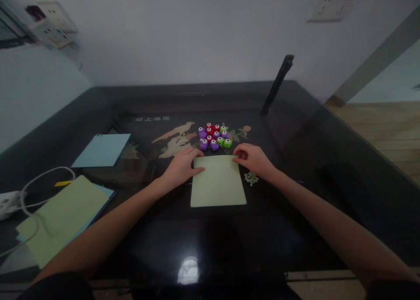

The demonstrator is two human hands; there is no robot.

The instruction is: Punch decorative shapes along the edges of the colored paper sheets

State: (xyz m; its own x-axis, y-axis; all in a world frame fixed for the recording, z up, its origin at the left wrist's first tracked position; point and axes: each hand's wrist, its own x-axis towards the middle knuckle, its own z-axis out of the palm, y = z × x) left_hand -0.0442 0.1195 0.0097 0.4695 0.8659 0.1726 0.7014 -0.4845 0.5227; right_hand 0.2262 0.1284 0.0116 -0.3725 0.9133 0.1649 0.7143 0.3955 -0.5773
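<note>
A pale yellow-green sheet of paper lies on the glossy black table in front of me. My left hand pinches its far left corner, thumb on top. At the far right corner, my right hand grips the edge between thumb and curled fingers. Just beyond the sheet stands a cluster of small purple, red and green craft punches with white round tops. Beside my right wrist is a little pile of small pale paper cut-outs.
A light blue sheet lies to the left. Nearer are stacked yellow-green and blue sheets, crossed by a white cable from a white plug block. A black upright bar rises at the table's back right, before the wall.
</note>
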